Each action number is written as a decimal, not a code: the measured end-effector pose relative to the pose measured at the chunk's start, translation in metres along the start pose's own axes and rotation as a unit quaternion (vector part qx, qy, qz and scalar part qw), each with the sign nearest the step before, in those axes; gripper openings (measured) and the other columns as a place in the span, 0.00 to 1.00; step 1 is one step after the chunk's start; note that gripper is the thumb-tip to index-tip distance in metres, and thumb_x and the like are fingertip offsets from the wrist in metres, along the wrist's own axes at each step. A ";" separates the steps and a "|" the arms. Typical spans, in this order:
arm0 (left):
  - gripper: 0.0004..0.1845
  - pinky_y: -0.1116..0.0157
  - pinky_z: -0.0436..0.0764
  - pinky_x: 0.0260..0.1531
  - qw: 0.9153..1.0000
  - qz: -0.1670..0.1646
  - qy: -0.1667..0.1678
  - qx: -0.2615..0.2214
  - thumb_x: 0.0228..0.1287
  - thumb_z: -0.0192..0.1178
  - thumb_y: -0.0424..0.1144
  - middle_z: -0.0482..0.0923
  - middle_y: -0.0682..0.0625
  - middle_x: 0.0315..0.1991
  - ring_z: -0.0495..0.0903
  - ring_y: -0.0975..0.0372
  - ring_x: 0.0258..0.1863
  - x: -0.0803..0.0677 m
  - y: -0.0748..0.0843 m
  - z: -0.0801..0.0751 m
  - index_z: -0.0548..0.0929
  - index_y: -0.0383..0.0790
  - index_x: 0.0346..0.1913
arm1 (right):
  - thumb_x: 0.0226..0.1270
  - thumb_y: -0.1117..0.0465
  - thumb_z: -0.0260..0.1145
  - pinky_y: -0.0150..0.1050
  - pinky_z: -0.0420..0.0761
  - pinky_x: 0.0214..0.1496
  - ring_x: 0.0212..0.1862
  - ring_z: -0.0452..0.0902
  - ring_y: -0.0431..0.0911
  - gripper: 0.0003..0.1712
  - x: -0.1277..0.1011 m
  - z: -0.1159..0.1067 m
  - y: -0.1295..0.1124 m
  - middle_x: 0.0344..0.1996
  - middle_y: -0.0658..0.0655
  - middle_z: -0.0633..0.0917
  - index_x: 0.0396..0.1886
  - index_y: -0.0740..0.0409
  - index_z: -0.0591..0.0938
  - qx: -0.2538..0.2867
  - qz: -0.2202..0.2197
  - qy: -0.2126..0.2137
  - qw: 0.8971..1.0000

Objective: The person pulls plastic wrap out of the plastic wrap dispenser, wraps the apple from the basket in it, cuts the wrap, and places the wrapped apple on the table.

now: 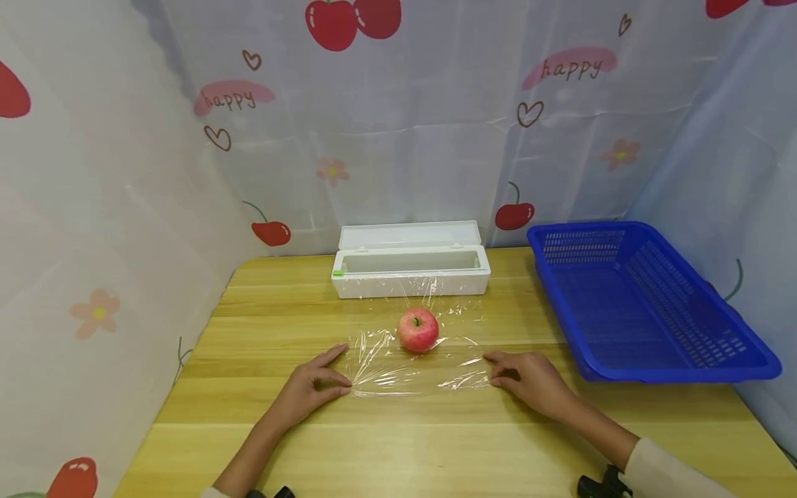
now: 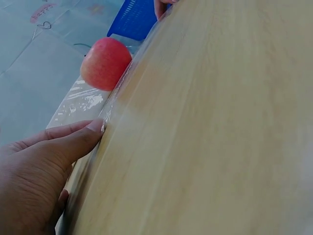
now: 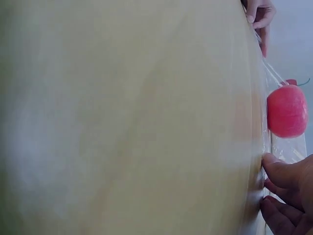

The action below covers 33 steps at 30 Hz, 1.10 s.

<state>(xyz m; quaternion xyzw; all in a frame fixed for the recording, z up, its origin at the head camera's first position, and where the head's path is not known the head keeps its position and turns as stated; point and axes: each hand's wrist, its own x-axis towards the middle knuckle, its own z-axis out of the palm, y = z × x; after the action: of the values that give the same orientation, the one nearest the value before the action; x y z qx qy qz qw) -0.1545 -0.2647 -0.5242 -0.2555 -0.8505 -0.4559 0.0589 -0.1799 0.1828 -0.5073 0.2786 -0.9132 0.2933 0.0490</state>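
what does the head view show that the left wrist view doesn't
Only the head view shows the white wrap dispenser box, the whole blue basket and the right hand fully, at the sheet's right corner. Only the left wrist view shows the left hand close up, its fingertips at the film's edge. Both show the apple on the plastic wrap and the wooden table.

right hand (image 3: 288, 196) fingertips on cling film (image 3: 288, 147) edge | apple (image 3: 286, 111) just beyond | wooden table (image 3: 122, 122)
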 end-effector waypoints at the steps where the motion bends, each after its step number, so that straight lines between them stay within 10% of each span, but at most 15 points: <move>1: 0.09 0.47 0.65 0.69 1.000 -0.006 0.000 -0.002 0.53 0.74 0.26 0.70 0.32 0.69 0.66 0.38 0.70 0.000 -0.004 0.001 0.92 0.41 0.36 | 0.56 0.64 0.79 0.45 0.86 0.48 0.45 0.87 0.42 0.15 0.001 0.000 0.000 0.39 0.44 0.90 0.44 0.55 0.90 -0.014 -0.007 -0.001 1.000; 6: 0.08 0.50 0.64 0.70 1.000 -0.017 -0.009 0.008 0.55 0.75 0.32 0.68 0.39 0.73 0.65 0.42 0.73 -0.001 -0.018 0.002 0.91 0.49 0.35 | 0.57 0.63 0.78 0.39 0.85 0.40 0.35 0.81 0.33 0.26 0.003 -0.003 -0.003 0.29 0.35 0.85 0.57 0.62 0.84 -0.060 -0.031 -0.023 0.997; 12: 0.06 0.58 0.65 0.72 1.000 -0.002 -0.023 0.021 0.61 0.72 0.39 0.65 0.43 0.75 0.64 0.44 0.73 0.000 -0.017 -0.003 0.89 0.57 0.37 | 0.58 0.67 0.76 0.44 0.87 0.43 0.41 0.87 0.44 0.10 0.007 -0.008 -0.003 0.38 0.48 0.89 0.38 0.54 0.86 -0.054 -0.065 -0.003 0.996; 18: 0.06 0.70 0.63 0.71 1.000 0.019 -0.013 0.005 0.63 0.71 0.35 0.69 0.41 0.72 0.67 0.45 0.71 0.004 -0.015 -0.005 0.89 0.53 0.37 | 0.61 0.69 0.74 0.40 0.86 0.38 0.38 0.86 0.41 0.10 0.011 -0.013 -0.003 0.34 0.47 0.88 0.32 0.50 0.82 -0.045 -0.077 0.035 0.995; 26: 0.11 0.60 0.73 0.67 0.999 0.037 0.032 0.008 0.59 0.70 0.25 0.78 0.40 0.64 0.76 0.43 0.64 0.012 -0.004 -0.005 0.88 0.45 0.37 | 0.61 0.68 0.75 0.35 0.79 0.29 0.30 0.78 0.35 0.09 0.018 -0.021 -0.004 0.34 0.47 0.89 0.36 0.52 0.84 -0.070 -0.065 0.097 0.991; 33: 0.05 0.69 0.70 0.68 0.999 0.022 0.026 -0.003 0.66 0.68 0.33 0.78 0.46 0.65 0.76 0.51 0.66 0.022 -0.007 -0.010 0.89 0.47 0.40 | 0.65 0.71 0.71 0.31 0.69 0.24 0.23 0.65 0.34 0.08 0.026 -0.025 -0.007 0.39 0.52 0.90 0.37 0.54 0.82 -0.047 -0.037 0.101 0.993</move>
<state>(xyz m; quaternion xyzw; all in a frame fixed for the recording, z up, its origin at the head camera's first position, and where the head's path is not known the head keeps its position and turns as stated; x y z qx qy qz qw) -0.1788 -0.2678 -0.5164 -0.2626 -0.8416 -0.4632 0.0902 -0.1998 0.1802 -0.4769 0.2788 -0.9052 0.2751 0.1649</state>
